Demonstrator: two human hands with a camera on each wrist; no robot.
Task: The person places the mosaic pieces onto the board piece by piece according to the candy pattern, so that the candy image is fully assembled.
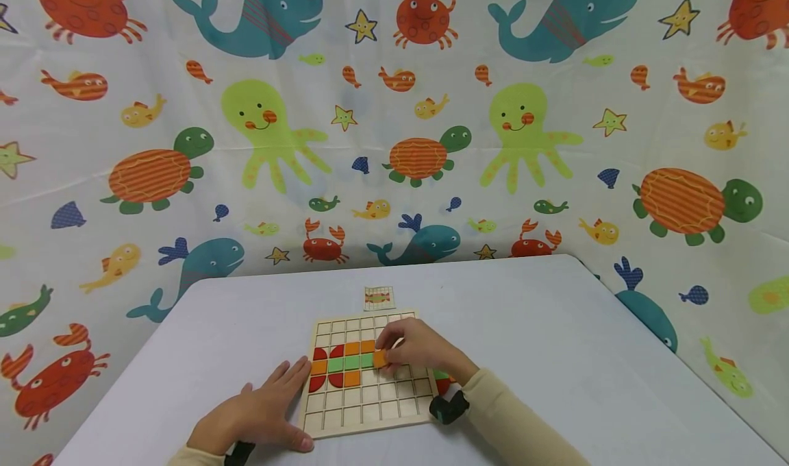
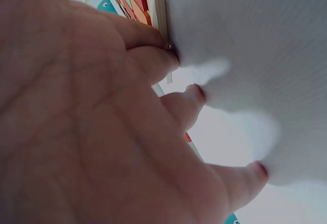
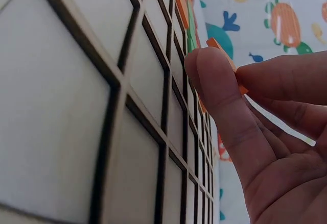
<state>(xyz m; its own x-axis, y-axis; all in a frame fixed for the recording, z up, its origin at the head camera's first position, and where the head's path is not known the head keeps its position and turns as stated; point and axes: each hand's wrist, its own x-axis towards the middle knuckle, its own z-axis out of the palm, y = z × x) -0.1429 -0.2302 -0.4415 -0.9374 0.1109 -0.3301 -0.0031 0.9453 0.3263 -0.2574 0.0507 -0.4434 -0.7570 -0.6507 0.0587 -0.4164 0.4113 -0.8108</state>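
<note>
With our right hand (image 1: 420,346) we are pinching an orange square tile (image 1: 379,360) between the thumb and fingers, which are clamping it by its edges. We are holding it over the wooden grid board (image 1: 385,412), at the right end of a row of green square tiles (image 1: 352,362). The right wrist view is showing the tile tilted, and we cannot tell whether its lower edge is touching the board.

Our left hand (image 1: 261,411) is lying palm down on the white table (image 1: 524,329), its fingers spreading apart and holding nothing. The foremost fingertips are reaching the board's left edge, while the thumb is pointing to its near left corner.

On the board, red rounded tiles (image 1: 336,380) are sitting in pairs above and below the green row, with more orange squares (image 1: 352,348) lying beside them. Another orange square is filling the row's left end.

Beyond the board's far edge a small pattern card (image 1: 379,298) is lying on the table. Red and green pieces (image 1: 442,385) are peeking out by the board's right side, our right wrist partly hiding them. Behind the table a sea-animal curtain (image 1: 425,157) is hanging.
</note>
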